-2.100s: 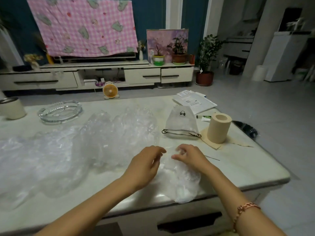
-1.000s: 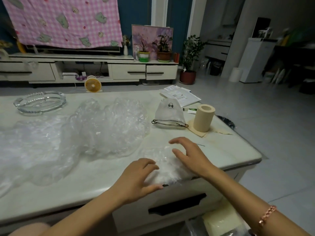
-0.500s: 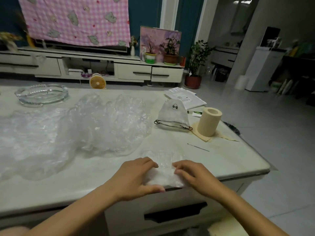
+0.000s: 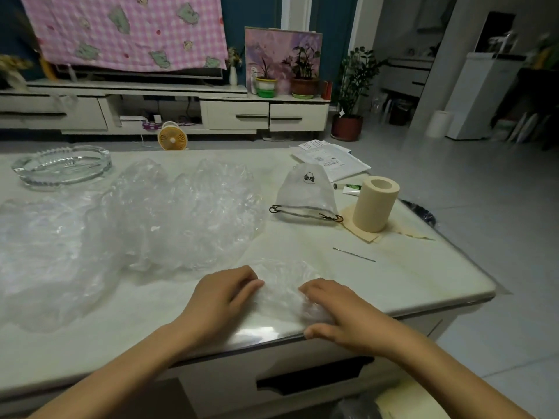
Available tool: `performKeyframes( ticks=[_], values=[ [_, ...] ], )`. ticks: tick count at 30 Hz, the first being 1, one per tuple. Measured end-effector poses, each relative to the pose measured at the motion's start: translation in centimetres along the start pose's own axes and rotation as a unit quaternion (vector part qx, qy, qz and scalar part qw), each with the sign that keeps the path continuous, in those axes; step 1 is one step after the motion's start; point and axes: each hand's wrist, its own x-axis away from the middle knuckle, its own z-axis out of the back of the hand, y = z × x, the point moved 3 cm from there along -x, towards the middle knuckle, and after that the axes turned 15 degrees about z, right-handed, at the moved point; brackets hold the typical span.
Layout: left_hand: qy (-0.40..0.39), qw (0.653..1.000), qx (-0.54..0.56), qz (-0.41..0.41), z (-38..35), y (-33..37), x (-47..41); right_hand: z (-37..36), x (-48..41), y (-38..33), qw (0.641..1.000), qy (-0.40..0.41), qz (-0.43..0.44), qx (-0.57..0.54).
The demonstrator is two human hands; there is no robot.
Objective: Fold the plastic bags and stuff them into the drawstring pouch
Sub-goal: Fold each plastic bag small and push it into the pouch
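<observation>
Right now my left hand (image 4: 223, 297) rests bent fingers on the left edge of the half-folded bag (image 4: 281, 293); whether it is pinching or only pressing I cannot tell. My right hand (image 4: 341, 317) lies flat across the bag's right side. The bag sits at the near edge of the table (image 4: 423, 285), so the springy film could unfold or slide off if pressure eases before it reaches the drawstring pouch (image 4: 305, 198), far right.
</observation>
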Motion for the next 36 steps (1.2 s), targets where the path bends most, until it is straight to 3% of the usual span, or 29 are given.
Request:
performKeyframes(
  ticks=[5, 8, 12, 15, 17, 21, 28, 30, 32, 34, 36],
  values=[
    [-0.089, 0.995, 0.039, 0.013, 0.9, -0.1, -0.3, 0.1, -0.1, 0.8, 0.992, 0.026, -0.007, -0.123],
    [-0.132, 0.991, 0.018, 0.029, 1.3, 0.0, -0.2, 1.0, -0.1, 1.4, 0.967, 0.085, -0.043, -0.235],
    [-0.063, 0.998, 0.003, 0.024, 0.7, -0.2, -0.3, 1.6, -0.6, 2.8, 0.925, 0.217, -0.140, -0.279],
    [-0.017, 0.994, 0.067, 0.084, 0.0, -0.4, -1.1, 0.8, -1.4, 3.6, 0.916, 0.276, -0.211, -0.202],
    [0.009, 0.992, 0.051, 0.118, -0.4, -0.3, -1.6, 0.3, -2.2, 3.5, 0.919, 0.286, -0.233, -0.140],
    [0.048, 0.984, -0.065, 0.158, -1.2, -0.1, -2.2, -0.7, -3.2, 2.7, 0.945, 0.197, -0.250, 0.072],
    [0.065, 0.964, -0.215, 0.142, -1.5, 0.9, -3.0, -1.0, -3.4, 3.6, 0.925, 0.210, -0.254, 0.187],
    [0.076, 0.968, -0.222, 0.093, -1.6, 1.0, -3.5, -1.0, -3.0, 4.1, 0.917, 0.223, -0.250, 0.218],
    [0.077, 0.973, -0.210, 0.061, -1.4, 1.0, -3.6, -0.8, -2.9, 4.6, 0.922, 0.187, -0.260, 0.218],
    [0.068, 0.987, -0.106, 0.097, -1.3, 0.8, -3.3, -0.3, -2.6, 5.2, 0.940, 0.191, -0.231, 0.161],
    [0.042, 0.988, 0.063, 0.134, -0.9, 0.7, -3.1, 0.9, -2.6, 5.1, 0.946, 0.267, -0.181, -0.037]
  ],
)
